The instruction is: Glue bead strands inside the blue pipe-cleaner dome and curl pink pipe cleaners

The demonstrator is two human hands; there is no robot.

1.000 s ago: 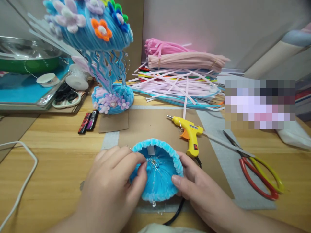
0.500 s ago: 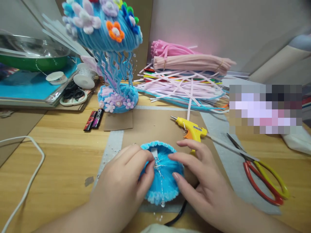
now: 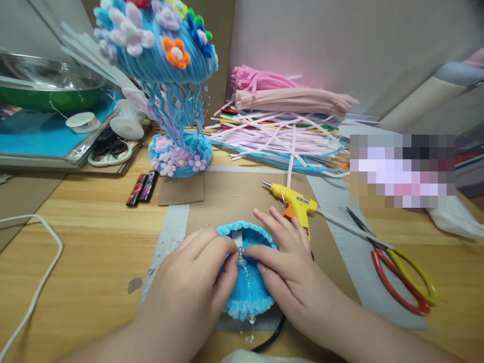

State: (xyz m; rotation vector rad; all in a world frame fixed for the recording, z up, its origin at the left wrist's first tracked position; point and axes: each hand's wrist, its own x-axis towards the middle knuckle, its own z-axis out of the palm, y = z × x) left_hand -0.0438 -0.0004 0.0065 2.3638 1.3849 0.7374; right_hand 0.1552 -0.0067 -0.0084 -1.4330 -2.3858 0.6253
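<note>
Head view: left grip (image 3: 196,272) was pinched tight on the beaded strand (image 3: 242,258), right grip (image 3: 293,267) was loosely spread, index fingertip (image 3: 250,251) right up by it, and that fuzzy blue cup (image 3: 257,293) sat between both.

From here I see a round, green-sided metal bowl (image 3: 49,100) at back left, a bent white cable (image 3: 59,246) nearer.

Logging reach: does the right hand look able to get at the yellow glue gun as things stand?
Likely yes: the right hand is just this side of the yellow glue gun, with nothing visible blocking the way.
</note>
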